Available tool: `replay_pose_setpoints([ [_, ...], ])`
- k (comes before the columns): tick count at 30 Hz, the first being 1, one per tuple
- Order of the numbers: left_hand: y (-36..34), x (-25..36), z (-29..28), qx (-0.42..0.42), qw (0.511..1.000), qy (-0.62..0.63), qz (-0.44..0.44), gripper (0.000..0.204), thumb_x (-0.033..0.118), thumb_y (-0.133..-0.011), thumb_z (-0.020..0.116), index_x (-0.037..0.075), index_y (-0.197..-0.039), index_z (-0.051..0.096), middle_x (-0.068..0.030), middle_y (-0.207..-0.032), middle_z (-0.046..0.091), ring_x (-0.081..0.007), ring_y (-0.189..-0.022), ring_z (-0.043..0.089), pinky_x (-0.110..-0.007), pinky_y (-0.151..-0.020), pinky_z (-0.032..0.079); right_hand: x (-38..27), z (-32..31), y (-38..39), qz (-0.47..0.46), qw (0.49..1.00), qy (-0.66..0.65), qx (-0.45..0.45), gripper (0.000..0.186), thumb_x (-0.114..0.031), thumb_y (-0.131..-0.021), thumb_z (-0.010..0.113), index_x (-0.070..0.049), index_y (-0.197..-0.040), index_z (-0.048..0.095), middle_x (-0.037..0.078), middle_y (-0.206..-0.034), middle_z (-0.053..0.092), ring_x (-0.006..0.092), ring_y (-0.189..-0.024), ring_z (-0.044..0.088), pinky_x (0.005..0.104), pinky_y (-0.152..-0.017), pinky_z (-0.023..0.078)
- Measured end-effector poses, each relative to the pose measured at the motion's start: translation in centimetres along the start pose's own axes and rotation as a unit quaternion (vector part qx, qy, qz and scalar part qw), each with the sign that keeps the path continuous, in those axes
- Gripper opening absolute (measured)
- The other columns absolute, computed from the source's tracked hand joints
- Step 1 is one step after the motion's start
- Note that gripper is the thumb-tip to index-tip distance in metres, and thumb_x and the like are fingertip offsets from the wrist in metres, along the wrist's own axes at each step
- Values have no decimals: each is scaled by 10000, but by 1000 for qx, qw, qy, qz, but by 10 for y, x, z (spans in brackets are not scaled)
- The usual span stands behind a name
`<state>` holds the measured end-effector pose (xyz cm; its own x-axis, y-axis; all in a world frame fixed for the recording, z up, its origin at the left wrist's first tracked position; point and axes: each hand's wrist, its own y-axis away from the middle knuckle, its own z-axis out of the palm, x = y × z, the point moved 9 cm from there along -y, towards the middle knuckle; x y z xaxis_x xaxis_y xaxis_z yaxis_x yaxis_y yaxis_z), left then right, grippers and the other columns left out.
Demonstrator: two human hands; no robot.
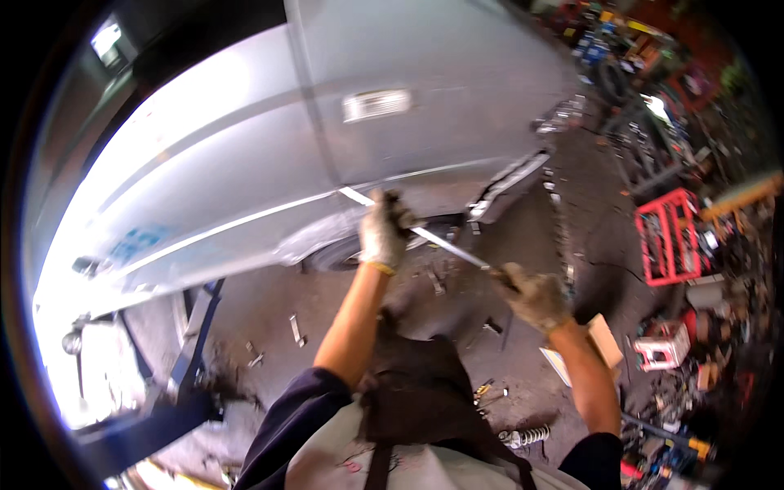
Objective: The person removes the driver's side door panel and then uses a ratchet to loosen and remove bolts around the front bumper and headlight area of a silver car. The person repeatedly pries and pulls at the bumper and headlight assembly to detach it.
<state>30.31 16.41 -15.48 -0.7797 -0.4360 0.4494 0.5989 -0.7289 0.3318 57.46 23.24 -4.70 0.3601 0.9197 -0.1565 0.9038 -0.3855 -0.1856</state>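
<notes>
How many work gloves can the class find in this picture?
2. One glove covers the left hand, around the silver bar; the other glove covers the right hand, at the bar's lower end. More may be hidden in the clutter at right.

The gloved left hand (380,238) is out in front of the body, curled in a grip. The gloved right hand (535,298) grips too, nearer the body. The left forearm (354,321) and right forearm (590,382) reach forward, bare beyond dark sleeves (296,412).
</notes>
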Motion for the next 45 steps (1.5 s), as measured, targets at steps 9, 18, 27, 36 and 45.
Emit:
replay_pose_setpoints([
  [9, 1, 3, -8, 14, 1000, 7, 11, 420, 459, -1114, 548, 52, -1064, 643, 33, -696, 344, -136, -619, 349, -328, -582, 400, 8, 21, -1, 129, 932, -307, -141, 303, -322, -948, 758, -95, -1126, 665, 147, -870, 721, 396, -865, 723, 491, -759, 555],
  [18, -9, 2, -14, -11, 1000, -6, 19, 408, 472, -1109, 553, 79, -1053, 644, 51, -689, 354, -126, -606, 346, -331, -619, 416, 10, 18, 0, 67, 993, -85, -39, 255, -248, -903, 757, -142, -1082, 610, 157, -760, 709, 401, -735, 726, 525, -643, 564],
  [27, -9, 0, -11, 4, 1000, 2, 6, 419, 470, -1100, 569, 56, -1081, 629, 26, -701, 369, -151, -612, 385, -359, -630, 440, 21, 22, -4, 82, 989, -104, -68, 230, -288, -907, 764, -126, -1018, 645, 159, -768, 704, 407, -750, 721, 520, -665, 565],
  [36, -8, 1, -19, 9, 1000, 1, 0, 440, 486, -1095, 573, 50, -1097, 634, 7, -691, 374, -182, -611, 421, -417, -608, 504, 14, 30, -1, 103, 973, -172, -115, 252, -307, -936, 747, -92, -1034, 659, 195, -838, 709, 424, -819, 718, 518, -702, 558],
  [45, 12, 5, -23, 22, 998, -54, -4, 439, 458, -1086, 607, 21, -1121, 632, -5, -726, 456, -187, -627, 467, -357, -649, 478, -2, 50, 21, 140, 959, -226, -102, 321, -414, -957, 726, -131, -1102, 684, 156, -823, 723, 392, -795, 735, 504, -683, 571],
])
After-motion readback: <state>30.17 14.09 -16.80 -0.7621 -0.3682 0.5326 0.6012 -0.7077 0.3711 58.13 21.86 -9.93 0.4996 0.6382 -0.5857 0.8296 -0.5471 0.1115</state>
